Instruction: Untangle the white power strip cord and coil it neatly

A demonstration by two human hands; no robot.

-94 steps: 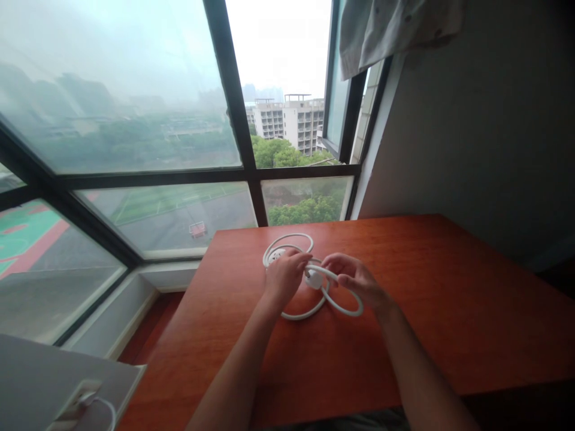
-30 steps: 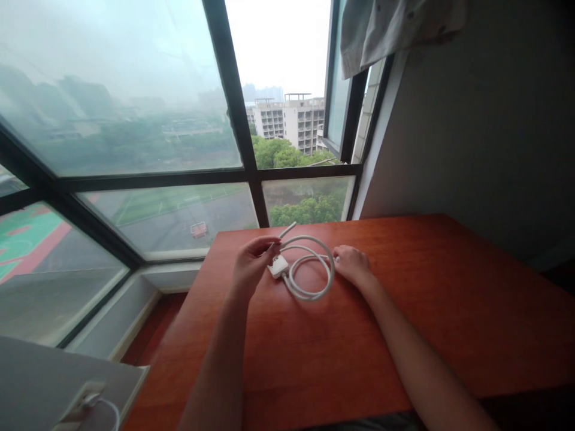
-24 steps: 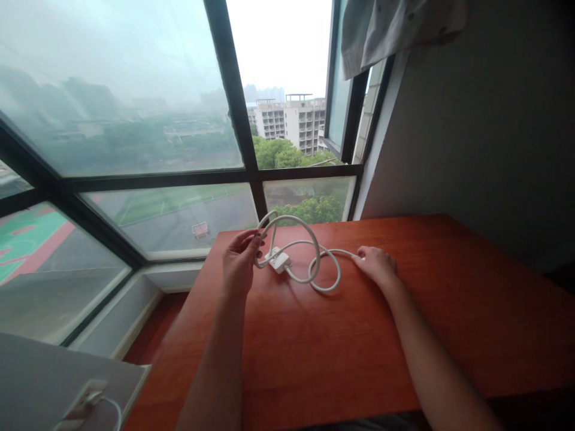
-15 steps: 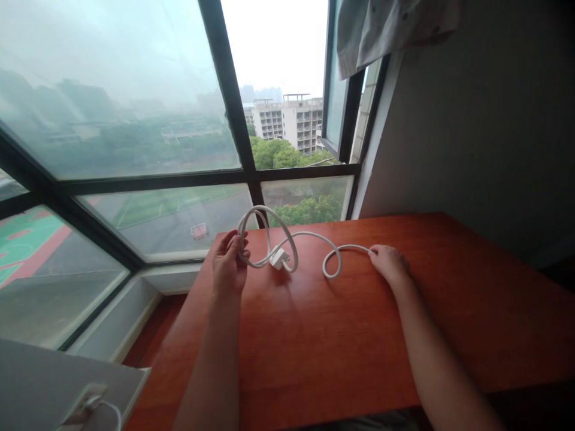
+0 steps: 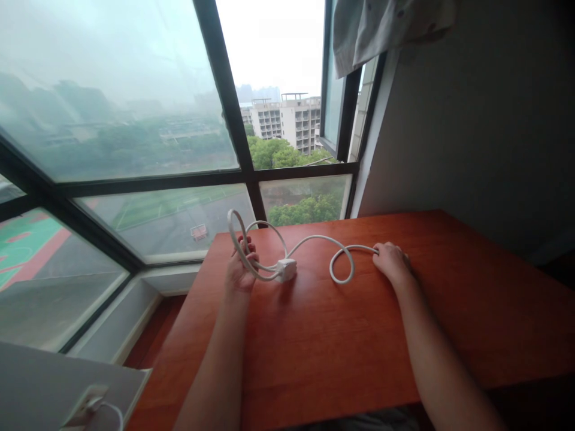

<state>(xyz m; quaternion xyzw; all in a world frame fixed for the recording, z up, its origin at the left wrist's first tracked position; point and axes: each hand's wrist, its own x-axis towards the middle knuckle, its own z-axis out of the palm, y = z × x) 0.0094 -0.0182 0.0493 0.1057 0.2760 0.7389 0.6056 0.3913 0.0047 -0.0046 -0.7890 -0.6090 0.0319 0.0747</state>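
A white power cord (image 5: pixel 320 237) with a boxy white plug (image 5: pixel 286 270) stretches between my two hands above a reddish-brown table (image 5: pixel 323 347). Loops of it stand up around the fingers of my left hand (image 5: pixel 242 267), which is closed on them. The plug hangs or rests just right of that hand; I cannot tell whether it touches the tabletop. Farther right the cord makes a small curl, then runs into my right hand (image 5: pixel 392 261). Those fingers pinch the cord near its end, and the tip is hidden inside the hand.
Dark-framed windows (image 5: pixel 157 182) rise behind the table and along the left. A grey wall (image 5: pixel 471 137) borders the right side, with a curtain (image 5: pixel 386 30) hanging at the top. At lower left, a wall socket (image 5: pixel 90 404) has a white plug in it.
My left hand has turned and shifted slightly right, tipping the cord loops leftward. The plug has swung round and moved a little right and down. My right hand has barely moved.
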